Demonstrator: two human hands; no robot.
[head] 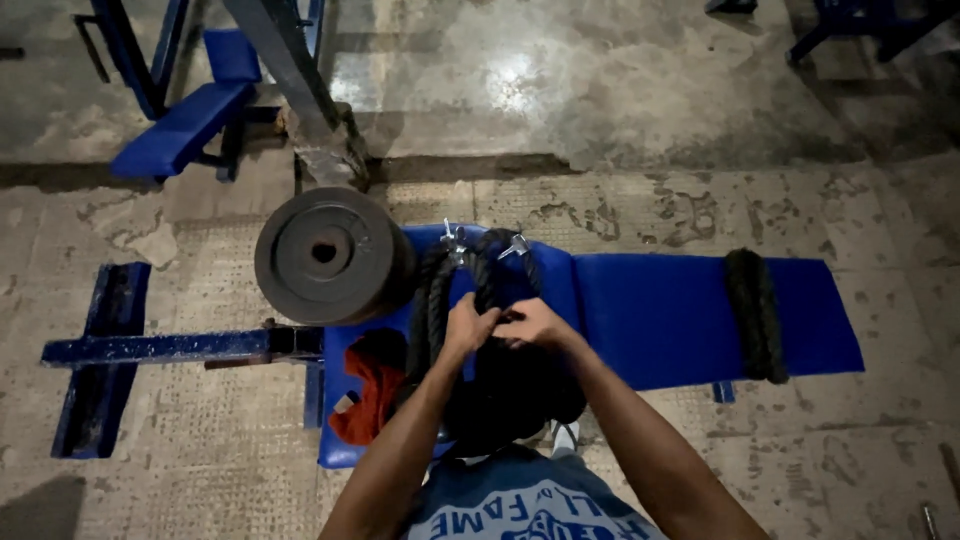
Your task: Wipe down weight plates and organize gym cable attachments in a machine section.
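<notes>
Rope (pixel 432 300), thick, black and looped, lies at the near end of the blue padded worktop (pixel 660 310), and both hands work on it there.

Furthest left, a blue steel frame (pixel 100 350) sits on the worn concrete floor (pixel 200 460), with a bar running from it towards the worktop. Next comes a dark round weight plate (pixel 325 255), standing against the worktop's left end just beside the rope. Below the plate a red cloth (pixel 372 385) lies crumpled on the blue padding.

The left hand (pixel 470 325) has its grip closed around a strand of the rope, fingers curled over it. Above the hands, two small metal clips (pixel 485 242) sit at the top of the rope loop. The right hand (pixel 535 322) touches the left, its grip pinched on the same strand. A dark bundle (pixel 515 395) rests under both forearms.

Further right, the padding lies bare up to a second coil of black rope (pixel 757 315), wrapped across the worktop near its far end, well apart from the hands.
</notes>
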